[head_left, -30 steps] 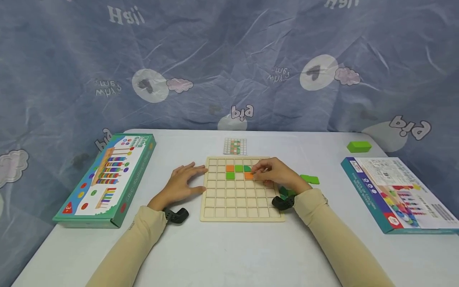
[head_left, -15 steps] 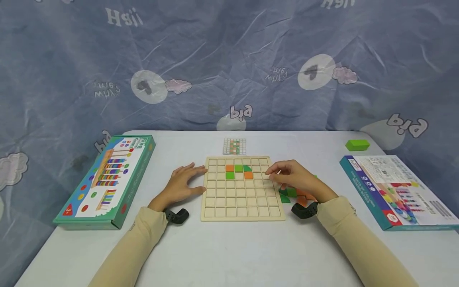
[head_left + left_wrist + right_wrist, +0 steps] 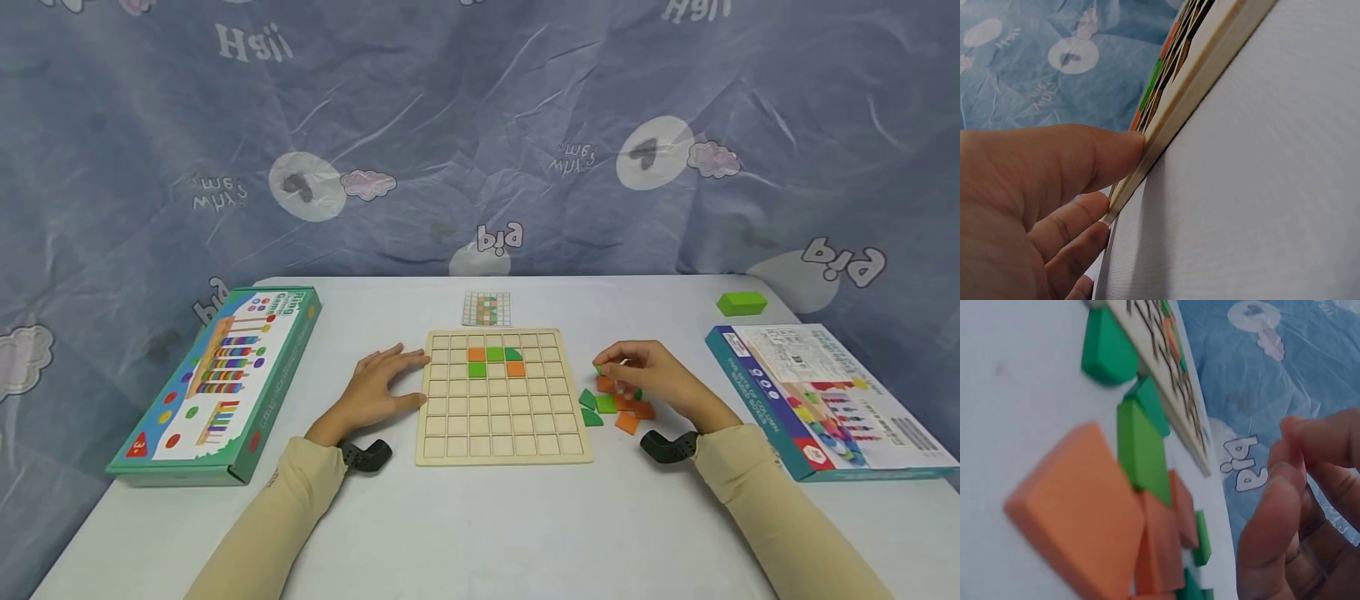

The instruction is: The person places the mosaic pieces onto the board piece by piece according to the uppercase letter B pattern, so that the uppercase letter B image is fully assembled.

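A wooden grid board (image 3: pixel 498 429) lies flat on the white table. In its upper rows sit two orange square tiles (image 3: pixel 516 368), two light green square tiles (image 3: pixel 477 369) and a dark green rounded tile (image 3: pixel 513 355). My left hand (image 3: pixel 378 390) is at the board's left side, its thumb (image 3: pixel 1116 153) and fingertips touching the edge. My right hand (image 3: pixel 648 375) hovers over a pile of loose tiles right of the board, fingers loosely bent. In the right wrist view nothing shows between its fingertips. Orange tiles (image 3: pixel 1082 506) and green tiles (image 3: pixel 1141 444) lie below it, partly hidden.
A small printed pattern card (image 3: pixel 487 309) lies behind the board. On the left is a green game box (image 3: pixel 225 375), on the right a bead-toy box (image 3: pixel 832 400). A bright green block (image 3: pixel 742 303) stands behind the right box. A patterned blue cloth (image 3: pixel 420 125) hangs behind.
My right hand has left the orange tile on the board and moved right, over the loose tiles. The left hand stays at the board's edge.
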{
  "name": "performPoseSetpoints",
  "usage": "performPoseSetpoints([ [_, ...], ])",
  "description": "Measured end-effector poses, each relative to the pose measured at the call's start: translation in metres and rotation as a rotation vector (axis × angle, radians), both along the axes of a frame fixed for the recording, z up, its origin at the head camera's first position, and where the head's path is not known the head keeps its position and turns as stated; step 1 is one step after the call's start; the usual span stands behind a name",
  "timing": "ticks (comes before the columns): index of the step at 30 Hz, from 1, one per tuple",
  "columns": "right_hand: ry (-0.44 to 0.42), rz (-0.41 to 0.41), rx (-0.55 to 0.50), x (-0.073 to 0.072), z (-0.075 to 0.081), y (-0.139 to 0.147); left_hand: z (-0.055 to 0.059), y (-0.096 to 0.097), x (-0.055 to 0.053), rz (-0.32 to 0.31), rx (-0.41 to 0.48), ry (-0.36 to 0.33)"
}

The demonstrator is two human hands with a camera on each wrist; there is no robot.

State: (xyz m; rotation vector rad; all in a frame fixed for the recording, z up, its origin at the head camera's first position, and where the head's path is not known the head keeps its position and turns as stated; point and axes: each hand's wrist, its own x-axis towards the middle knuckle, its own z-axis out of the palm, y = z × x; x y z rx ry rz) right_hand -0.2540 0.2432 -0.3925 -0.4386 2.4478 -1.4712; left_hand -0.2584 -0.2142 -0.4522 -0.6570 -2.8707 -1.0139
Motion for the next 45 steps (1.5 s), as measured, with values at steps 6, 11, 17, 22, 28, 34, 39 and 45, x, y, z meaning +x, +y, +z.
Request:
performPoseSetpoints([
  [6, -0.017, -0.011, 0.043, -0.006, -0.009, 0.006, 0.001, 0.001, 0.0, 0.004, 0.0, -0.008],
  [11, 0.02, 0.002, 0.099, -0.009, -0.016, 0.008, 0.001, 0.001, 0.0, 0.004, -0.001, -0.008],
  [17, 0.133, 0.016, 0.247, -0.011, -0.018, 0.008, 0.002, 0.001, 0.001, 0.008, -0.004, -0.013],
  [22, 0.14, 0.008, 0.282, -0.01, -0.018, 0.005, 0.003, 0.001, 0.002, 0.009, -0.005, -0.013],
  [28, 0.125, -0.006, 0.278, -0.01, -0.018, 0.003, 0.003, 0.002, 0.001, 0.004, -0.005, -0.005],
  [34, 0.137, -0.019, 0.285, -0.009, -0.018, 0.002, 0.003, 0.002, 0.002, 0.01, -0.013, -0.013],
  [39, 0.169, -0.022, 0.31, -0.008, -0.018, 0.001, 0.002, 0.002, 0.0, 0.009, -0.01, -0.012],
  [45, 0.191, -0.02, 0.359, -0.007, -0.017, -0.002, 0.001, 0.0, 0.0, -0.004, -0.004, -0.009],
])
